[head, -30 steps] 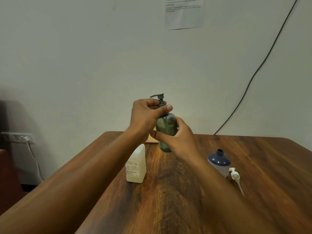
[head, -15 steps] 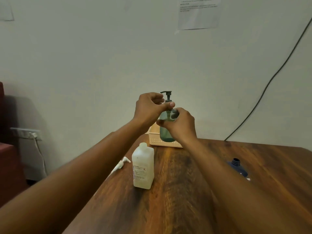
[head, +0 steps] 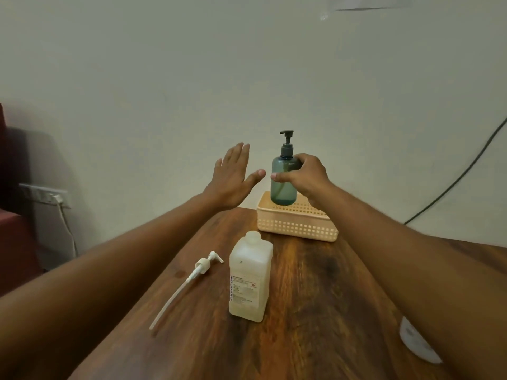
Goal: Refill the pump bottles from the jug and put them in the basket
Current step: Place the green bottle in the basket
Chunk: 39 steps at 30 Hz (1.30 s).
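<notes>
Green and see-through, the plastic pump bottle with the dark pump top [head: 284,179] is hanging upright in the air, just above the peach plastic basket with little square holes [head: 297,224] at about 12 o'clock on the brown wooden table [head: 315,311]. The right hand [head: 307,178] is curling its fingers and thumb around the bottle's upper side. The left hand [head: 231,178] is floating at 11 o'clock, flat and spread wide, touching nothing. The cloudy white square plastic jug [head: 250,278] is standing in the middle of the table with no cap on. A loose white pump with a long thin tube [head: 186,286] is lying at 9 o'clock beside it. From here, I think the bottle could bump the basket's near rim and tip over, because only one hand is holding it, off to one side. The open jug could spill if an arm is knocking it on the way back.
</notes>
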Each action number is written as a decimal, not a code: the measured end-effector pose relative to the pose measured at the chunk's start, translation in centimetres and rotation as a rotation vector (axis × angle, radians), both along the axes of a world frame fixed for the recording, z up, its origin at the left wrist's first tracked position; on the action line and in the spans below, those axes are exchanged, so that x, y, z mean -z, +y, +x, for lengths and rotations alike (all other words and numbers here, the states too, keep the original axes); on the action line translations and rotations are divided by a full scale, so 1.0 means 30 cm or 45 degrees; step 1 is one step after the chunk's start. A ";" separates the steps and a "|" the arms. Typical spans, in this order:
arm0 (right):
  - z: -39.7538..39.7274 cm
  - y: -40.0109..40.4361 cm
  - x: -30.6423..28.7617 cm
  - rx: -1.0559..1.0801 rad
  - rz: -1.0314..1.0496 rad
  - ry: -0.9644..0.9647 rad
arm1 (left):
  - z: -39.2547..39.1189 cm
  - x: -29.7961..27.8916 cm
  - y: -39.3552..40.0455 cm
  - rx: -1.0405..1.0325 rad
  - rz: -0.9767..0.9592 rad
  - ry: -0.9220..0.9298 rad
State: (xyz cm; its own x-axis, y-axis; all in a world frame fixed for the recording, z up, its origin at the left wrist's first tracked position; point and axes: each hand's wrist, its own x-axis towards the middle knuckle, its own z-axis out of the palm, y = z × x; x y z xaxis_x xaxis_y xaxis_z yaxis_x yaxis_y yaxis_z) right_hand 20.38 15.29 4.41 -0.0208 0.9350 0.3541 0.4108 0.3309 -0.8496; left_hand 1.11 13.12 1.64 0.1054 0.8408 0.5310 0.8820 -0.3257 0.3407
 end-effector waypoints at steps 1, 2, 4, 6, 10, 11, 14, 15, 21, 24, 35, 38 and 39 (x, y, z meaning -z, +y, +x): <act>-0.008 0.038 -0.001 -0.017 -0.014 -0.005 | -0.014 0.017 0.035 -0.004 0.011 0.041; -0.014 0.077 0.001 -0.031 -0.027 -0.016 | -0.027 0.032 0.070 -0.006 0.022 0.076; -0.026 0.148 0.005 -0.049 -0.055 -0.046 | -0.053 0.061 0.132 -0.012 0.033 0.145; -0.037 0.220 0.017 -0.054 -0.084 -0.085 | -0.076 0.095 0.190 -0.018 0.025 0.220; -0.048 0.336 0.063 -0.032 -0.096 -0.168 | -0.104 0.155 0.276 -0.024 0.018 0.384; -0.053 0.371 0.082 -0.024 -0.090 -0.184 | -0.110 0.172 0.305 -0.019 0.019 0.400; -0.064 0.426 0.138 0.005 -0.051 -0.262 | -0.116 0.222 0.356 -0.022 0.030 0.446; -0.072 0.456 0.163 0.018 -0.046 -0.296 | -0.121 0.247 0.386 -0.020 0.034 0.459; -0.099 0.584 0.257 0.122 0.011 -0.450 | -0.128 0.337 0.520 -0.039 0.122 0.522; -0.108 0.632 0.286 0.153 -0.003 -0.461 | -0.129 0.359 0.565 -0.046 0.121 0.521; -0.107 0.715 0.386 0.138 -0.079 -0.465 | -0.127 0.422 0.630 -0.023 0.088 0.480; -0.106 0.715 0.385 0.139 -0.093 -0.480 | -0.127 0.421 0.630 -0.022 0.091 0.458; -0.107 0.716 0.383 0.147 -0.104 -0.489 | -0.128 0.420 0.627 -0.022 0.091 0.455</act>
State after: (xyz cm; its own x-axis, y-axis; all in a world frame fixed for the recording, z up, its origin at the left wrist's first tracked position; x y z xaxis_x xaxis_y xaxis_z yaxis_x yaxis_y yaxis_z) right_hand 17.18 36.77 -7.07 -0.0306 0.9636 0.2657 0.7338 0.2021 -0.6486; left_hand -2.72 31.94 -10.97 0.2806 0.8065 0.5205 0.9469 -0.3212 -0.0127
